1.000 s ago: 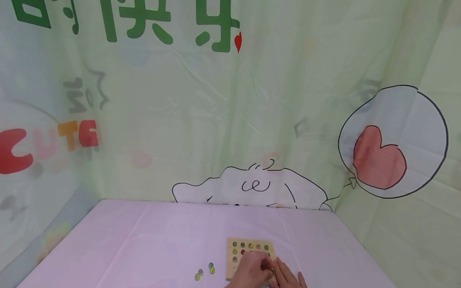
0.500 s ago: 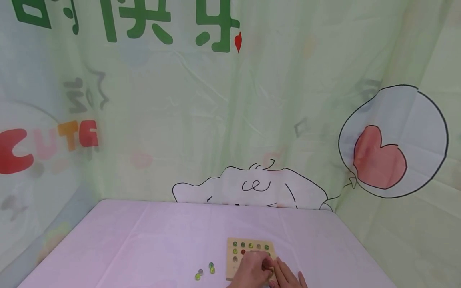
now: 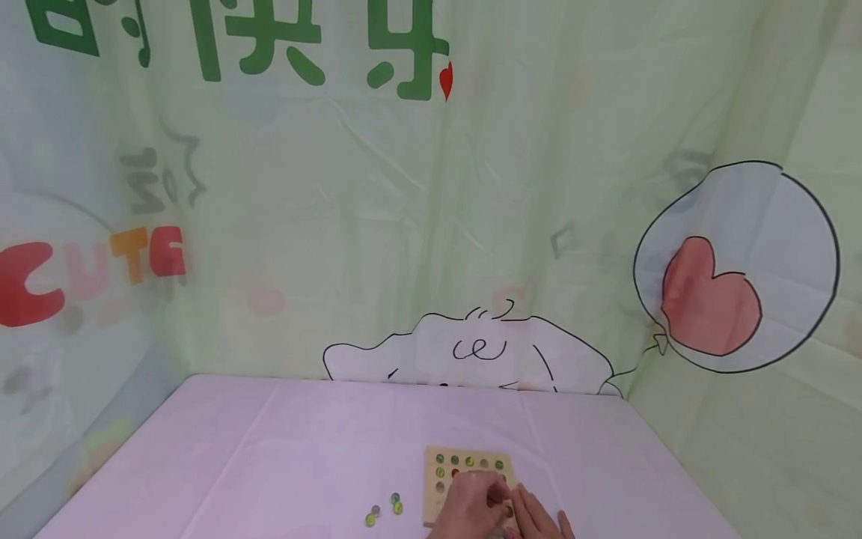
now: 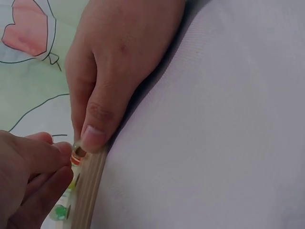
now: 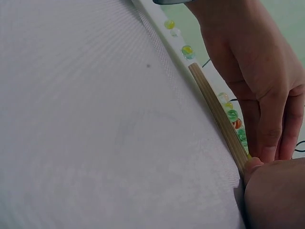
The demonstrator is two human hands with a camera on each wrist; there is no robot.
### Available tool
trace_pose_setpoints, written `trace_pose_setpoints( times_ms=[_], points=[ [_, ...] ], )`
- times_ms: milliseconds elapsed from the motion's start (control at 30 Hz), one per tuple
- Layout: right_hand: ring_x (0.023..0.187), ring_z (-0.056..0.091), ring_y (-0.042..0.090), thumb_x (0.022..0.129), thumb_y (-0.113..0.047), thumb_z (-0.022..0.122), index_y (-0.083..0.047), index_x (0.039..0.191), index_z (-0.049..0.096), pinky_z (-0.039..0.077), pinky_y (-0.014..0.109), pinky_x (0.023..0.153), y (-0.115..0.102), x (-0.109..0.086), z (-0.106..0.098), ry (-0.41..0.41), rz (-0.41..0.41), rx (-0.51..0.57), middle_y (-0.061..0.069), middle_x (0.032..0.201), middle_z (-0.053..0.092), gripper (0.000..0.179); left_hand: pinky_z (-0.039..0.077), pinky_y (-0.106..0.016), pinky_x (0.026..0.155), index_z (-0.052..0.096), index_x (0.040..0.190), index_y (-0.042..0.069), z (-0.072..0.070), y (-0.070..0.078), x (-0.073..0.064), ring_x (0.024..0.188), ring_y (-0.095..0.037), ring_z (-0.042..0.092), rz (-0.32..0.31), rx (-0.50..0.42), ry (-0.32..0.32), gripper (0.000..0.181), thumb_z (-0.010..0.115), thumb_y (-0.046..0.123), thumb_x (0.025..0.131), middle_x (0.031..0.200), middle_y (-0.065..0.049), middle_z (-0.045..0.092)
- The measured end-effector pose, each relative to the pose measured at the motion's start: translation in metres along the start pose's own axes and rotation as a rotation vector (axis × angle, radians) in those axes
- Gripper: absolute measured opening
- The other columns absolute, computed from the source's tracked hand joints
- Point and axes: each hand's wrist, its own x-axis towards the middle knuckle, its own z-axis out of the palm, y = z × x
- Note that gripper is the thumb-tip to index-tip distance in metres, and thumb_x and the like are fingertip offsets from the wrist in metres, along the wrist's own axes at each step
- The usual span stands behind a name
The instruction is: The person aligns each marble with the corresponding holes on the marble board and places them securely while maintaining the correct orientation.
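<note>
A square wooden board (image 3: 432, 501) with rows of coloured glass marbles lies at the front of the table. Over its near right part, my left hand (image 3: 468, 500) has thumb and fingers brought together; in the left wrist view, the left fingertips (image 4: 62, 149) pinch at a clear and orange marble (image 4: 77, 151) by the board's edge. My right hand (image 3: 535, 516) rests along the right side with its fingers nearly straight. In the left wrist view its thumb (image 4: 93, 136) touches the board's near corner, close to that marble. The hands hide the board's middle and lower right holes.
Several loose marbles (image 3: 397, 508) lie on the pink tablecloth (image 3: 283, 449) left of the board. A light green curtain (image 3: 539, 187) with printed drawings hangs behind the table, and another curtain (image 3: 47, 187) closes off the left.
Both hands stay in nearly the same place. The whole head view has shifted very slightly, and the marble showing between the hands looks darker now.
</note>
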Motion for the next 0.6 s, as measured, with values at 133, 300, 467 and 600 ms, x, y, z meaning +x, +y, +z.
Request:
trace_pose_setpoints(
  times_ms=[133, 300, 467, 600],
  points=[
    [0.133, 0.027, 0.027, 0.055, -0.088, 0.003, -0.009, 0.135, 0.038, 0.000, 0.062, 0.102, 0.002, 0.002, 0.003, -0.001, -0.005, -0.033, 0.006, 0.143, 0.034, 0.118, 0.043, -0.012, 0.056, 0.065, 0.080, 0.015, -0.004, 0.002, -0.001, 0.063, 0.008, 0.051, -0.017, -0.018, -0.006, 0.015, 0.068, 0.003, 0.073, 0.071, 0.010, 0.063],
    [0.133, 0.027, 0.026, 0.057, -0.087, -0.004, -0.010, 0.136, 0.036, 0.001, 0.061, 0.103, 0.004, 0.005, 0.007, 0.008, -0.029, -0.078, 0.005, 0.144, 0.033, 0.118, 0.044, -0.013, 0.058, 0.066, 0.080, 0.016, -0.012, 0.004, -0.004, 0.065, 0.007, 0.052, -0.079, -0.121, -0.021, 0.016, 0.065, 0.000, 0.075, 0.072, 0.010, 0.063],
    [0.132, 0.027, 0.027, 0.055, -0.087, -0.004, -0.008, 0.136, 0.037, 0.001, 0.062, 0.103, 0.003, 0.004, 0.006, 0.004, -0.025, -0.073, 0.006, 0.143, 0.034, 0.120, 0.045, -0.014, 0.059, 0.067, 0.083, 0.016, -0.021, 0.006, -0.006, 0.067, 0.006, 0.053, -0.112, -0.164, -0.033, 0.017, 0.065, 0.001, 0.075, 0.075, 0.009, 0.065],
    [0.131, 0.031, 0.027, 0.055, -0.088, 0.000, -0.007, 0.134, 0.039, 0.005, 0.064, 0.101, 0.001, 0.002, 0.002, 0.015, -0.037, -0.067, 0.007, 0.142, 0.036, 0.120, 0.045, -0.013, 0.060, 0.067, 0.087, 0.014, -0.029, 0.006, -0.008, 0.069, 0.006, 0.054, -0.068, -0.135, -0.023, 0.016, 0.067, 0.002, 0.075, 0.080, 0.006, 0.067]
  ],
)
